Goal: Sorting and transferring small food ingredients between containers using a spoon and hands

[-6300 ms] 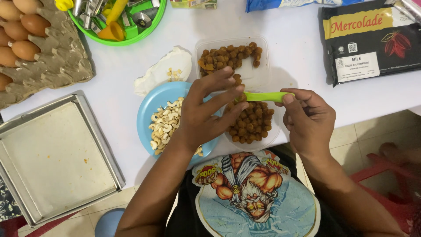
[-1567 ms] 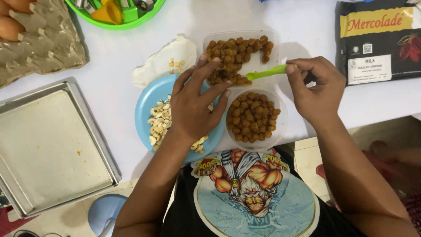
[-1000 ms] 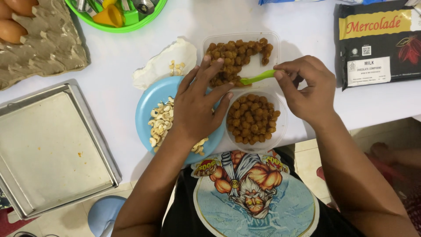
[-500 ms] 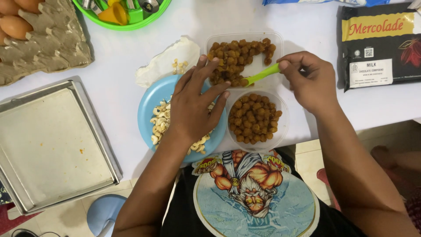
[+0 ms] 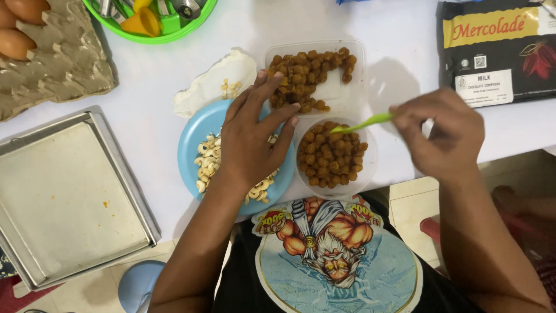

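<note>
Round clear tub (image 5: 365, 174) of brown balls at table's near edge. Left hand (image 5: 252, 142) lies flat, fingers spread, over blue plate (image 5: 191, 139) of cashews. Right hand (image 5: 443, 136) pinches green spoon (image 5: 364, 124), tip over tub. Rectangular tub (image 5: 347, 95) just behind; bare tabletop (image 5: 145, 75) beyond.

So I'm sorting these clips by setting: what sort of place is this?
Most likely a home kitchen or baking table: a metal baking tray, eggs in a carton, a block of cooking chocolate, and small brown balls in a round container.
</note>
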